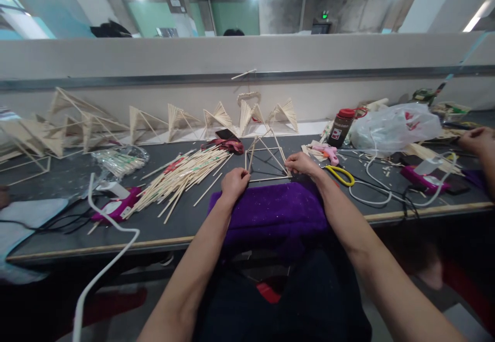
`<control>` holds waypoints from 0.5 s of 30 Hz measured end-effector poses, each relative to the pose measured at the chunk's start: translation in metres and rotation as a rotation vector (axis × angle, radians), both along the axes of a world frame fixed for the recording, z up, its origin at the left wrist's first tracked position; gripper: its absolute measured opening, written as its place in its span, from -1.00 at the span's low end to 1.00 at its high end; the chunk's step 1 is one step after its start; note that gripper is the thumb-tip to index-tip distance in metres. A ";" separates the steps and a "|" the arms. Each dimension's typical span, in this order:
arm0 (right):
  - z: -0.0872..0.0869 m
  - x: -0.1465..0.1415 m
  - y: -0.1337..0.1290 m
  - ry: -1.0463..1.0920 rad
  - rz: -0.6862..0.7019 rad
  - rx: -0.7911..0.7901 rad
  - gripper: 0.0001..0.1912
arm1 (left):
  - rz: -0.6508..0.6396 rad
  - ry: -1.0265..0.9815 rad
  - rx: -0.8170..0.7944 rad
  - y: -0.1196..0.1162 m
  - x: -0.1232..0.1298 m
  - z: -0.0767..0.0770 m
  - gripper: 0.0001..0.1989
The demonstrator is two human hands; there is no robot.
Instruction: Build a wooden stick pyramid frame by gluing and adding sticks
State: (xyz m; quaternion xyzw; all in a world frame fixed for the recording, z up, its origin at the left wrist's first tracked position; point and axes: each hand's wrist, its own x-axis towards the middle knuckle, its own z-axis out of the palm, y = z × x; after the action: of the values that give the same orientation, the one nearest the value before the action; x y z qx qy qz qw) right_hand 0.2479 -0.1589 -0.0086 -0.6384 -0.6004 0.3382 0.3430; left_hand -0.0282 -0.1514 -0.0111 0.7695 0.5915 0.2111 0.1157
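Note:
A frame of thin wooden sticks [266, 179], shaped like a pyramid, stands on the dark table in front of me. My left hand [235, 183] is closed at its lower left corner, fingertips pinched on the stick there. At the lower right corner, my right hand [300, 164] pinches the frame as well. Under my wrists, a purple cloth [270, 208] hangs over the table edge. Left of the frame lies a heap of loose wooden sticks [189, 174]. A pink glue gun [327, 152] and yellow-handled scissors [342, 176] rest right of my right hand.
Finished-looking fan-shaped stick models [218, 117] line the back wall. A dark bottle with a red lid [341, 127] stands beside a white plastic bag [394, 128]. Magenta power strips [119, 205] with white cables lie on both sides. Another person's hand [477, 141] is at far right.

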 end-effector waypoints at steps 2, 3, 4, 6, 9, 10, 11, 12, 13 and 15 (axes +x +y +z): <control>0.001 0.002 -0.001 0.032 -0.001 0.003 -0.92 | 0.000 -0.033 0.006 -0.001 0.000 -0.001 -0.79; 0.002 0.003 -0.001 0.053 -0.006 0.011 -0.93 | 0.001 -0.057 0.015 -0.001 0.000 -0.001 -0.79; 0.003 0.005 -0.002 0.076 -0.015 0.026 -0.92 | 0.003 -0.085 0.028 -0.001 -0.001 -0.001 -0.79; 0.005 0.009 -0.003 0.129 -0.041 0.072 -0.87 | 0.014 -0.153 0.069 -0.001 -0.002 -0.001 -0.78; 0.005 0.013 -0.002 0.195 -0.087 0.147 -0.82 | 0.023 -0.257 0.130 -0.004 -0.004 0.002 -0.77; 0.005 0.013 -0.001 0.206 -0.100 0.164 -0.83 | 0.015 -0.296 0.136 -0.008 -0.004 0.003 -0.76; 0.004 0.012 0.000 0.209 -0.111 0.179 -0.84 | -0.005 -0.350 0.127 -0.014 -0.002 0.006 -0.76; 0.003 0.012 0.000 0.207 -0.121 0.189 -0.85 | -0.037 -0.395 0.107 -0.023 0.002 0.009 -0.75; 0.003 0.011 0.000 0.200 -0.129 0.196 -0.87 | -0.084 -0.535 0.061 -0.035 0.006 0.014 -0.75; 0.003 0.010 0.000 0.182 -0.144 0.203 -0.88 | -0.238 -0.719 -0.068 -0.068 0.016 0.030 -0.74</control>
State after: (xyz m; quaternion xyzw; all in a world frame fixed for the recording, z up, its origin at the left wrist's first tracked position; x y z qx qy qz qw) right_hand 0.2582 -0.1587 -0.0056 -0.6087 -0.5505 0.3065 0.4821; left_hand -0.0123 -0.2196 0.0190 0.7053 0.4262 0.4331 0.3651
